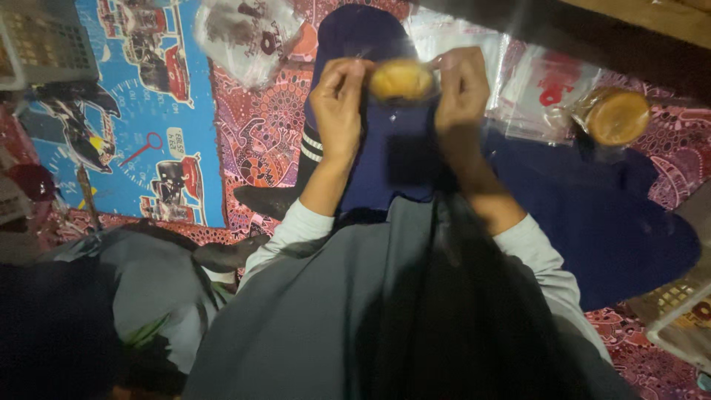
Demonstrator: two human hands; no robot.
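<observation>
Head view shows me a round golden bun (401,79) held up between both hands at about twelve o'clock in the frame, over a dark blue cloth (392,159) that covers the lap. It seems to sit inside a thin clear wrapper; I can see a glint of film around it but not its edges. My left hand (338,104) pinches the wrapper at the bun's nine o'clock side, fingers pressed together on it. My right hand (461,92) pinches the three o'clock side in the same way. Whether the wrapper's mouth is closed or open I cannot tell from here.

As for progress, I judge one bun finished: a second bun in a clear bag (615,116) lies at three o'clock, apart from the hands, on the patterned red mat (255,141). The one in hand looks mid-way, bagged but not set down.

Between the two buns, a loose pile of empty clear bags with red print (537,92) lies flat on the mat. At eleven o'clock a crumpled white plastic bag (248,33) lies there; its contents are hidden. A pale plastic basket (44,41) sits at ten o'clock, another basket (678,311) at four o'clock; I cannot make out what either holds. A blue printed sheet with red vehicles (141,111) lies at nine o'clock.
</observation>
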